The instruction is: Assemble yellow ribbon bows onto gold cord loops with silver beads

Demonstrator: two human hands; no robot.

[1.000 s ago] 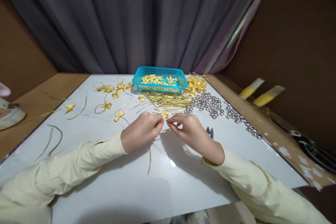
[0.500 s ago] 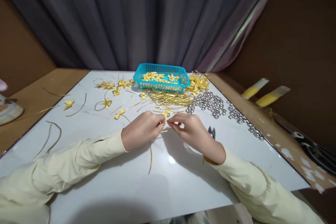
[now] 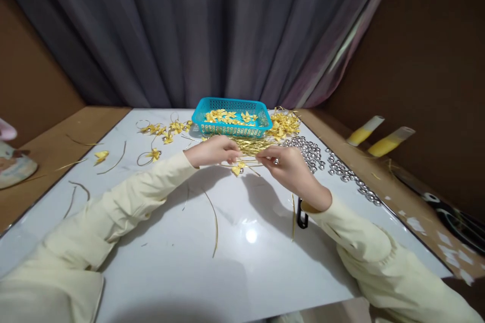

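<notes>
My left hand (image 3: 215, 151) is closed in a pinch above the middle of the white table. Facing it, my right hand (image 3: 284, 164) pinches too, with a short gap between them. A thin gold cord (image 3: 249, 158) spans the gap, its ends at my fingertips. Just below sits a yellow ribbon bow (image 3: 237, 168) with a small silver bell beside it; whether it hangs from the cord or rests on the table I cannot tell. Behind my hands lies a bundle of gold cords (image 3: 253, 146). Silver bells (image 3: 308, 151) are heaped right of my right hand.
A blue basket (image 3: 233, 130) holding yellow bows stands at the back. More bows (image 3: 284, 125) are piled at its right. Looped bows (image 3: 153, 154) and loose cords (image 3: 215, 222) lie around. A black-handled tool (image 3: 302, 216) is partly under my right forearm. Two yellow-filled tubes (image 3: 392, 142) lie at right.
Both hands have moved up and farther apart, showing the cord between them. The bow now shows below my fingers. The black tool's handle and another cord have come into sight by my right forearm.
</notes>
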